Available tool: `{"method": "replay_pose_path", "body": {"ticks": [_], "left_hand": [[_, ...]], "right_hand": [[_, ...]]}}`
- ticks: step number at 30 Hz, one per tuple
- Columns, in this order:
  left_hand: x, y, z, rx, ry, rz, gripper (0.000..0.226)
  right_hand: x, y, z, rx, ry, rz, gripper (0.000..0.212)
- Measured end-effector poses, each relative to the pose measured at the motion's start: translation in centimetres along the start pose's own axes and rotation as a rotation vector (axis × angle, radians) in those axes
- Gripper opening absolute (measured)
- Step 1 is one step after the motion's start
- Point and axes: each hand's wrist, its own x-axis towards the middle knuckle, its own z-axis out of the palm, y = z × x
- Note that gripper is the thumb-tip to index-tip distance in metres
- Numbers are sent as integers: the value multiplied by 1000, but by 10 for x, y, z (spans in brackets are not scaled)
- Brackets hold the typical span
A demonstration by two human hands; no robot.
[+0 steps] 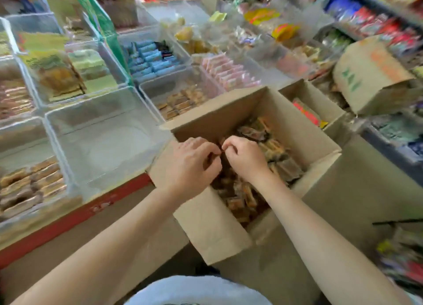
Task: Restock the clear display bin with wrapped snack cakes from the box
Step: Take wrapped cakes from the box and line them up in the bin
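An open cardboard box (304, 130) stands in front of me, filled with brown and orange wrapped snack cakes (277, 153). Both hands reach down into it, side by side with their fingertips nearly meeting. My left hand (194, 162) has its fingers curled over the cakes at the box's left side. My right hand (245, 158) is curled over cakes near the middle. The blur hides what each hand holds. Left of the box, a clear display bin (75, 121) sits on the counter with nothing visible inside.
Several clear bins with snacks surround the empty one: brown cakes (29, 185) at the near left, brown bars (183, 100) behind the box, blue packs (148, 59) further back. A second open carton (313, 107) and a tilted carton (370, 73) stand to the right. A red counter edge (75, 215) runs below.
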Motion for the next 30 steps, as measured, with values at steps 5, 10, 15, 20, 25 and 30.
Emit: {"method": "replay_pose_path", "body": {"ticks": [5,10,15,20,25,30], "left_hand": [[29,28,60,128,-47,-254,35],[35,20,81,317,7,-340,36],[34,18,79,332,15,-329,29],[33,19,78,329,41,-324,26],[32,20,79,276,69,-323,25],[27,23,75,29,144,-334,62]], "right_hand": [[20,84,-18,-182,-162,113,29],[71,105,-13,-484,-265,-25,43],[107,133,14,-763,-429,-5,48],[113,152,17,-706,-291,-14,45],[109,132,-8,-245,-164,-62,37],[86,76,-35,928,-417,321,38]]}}
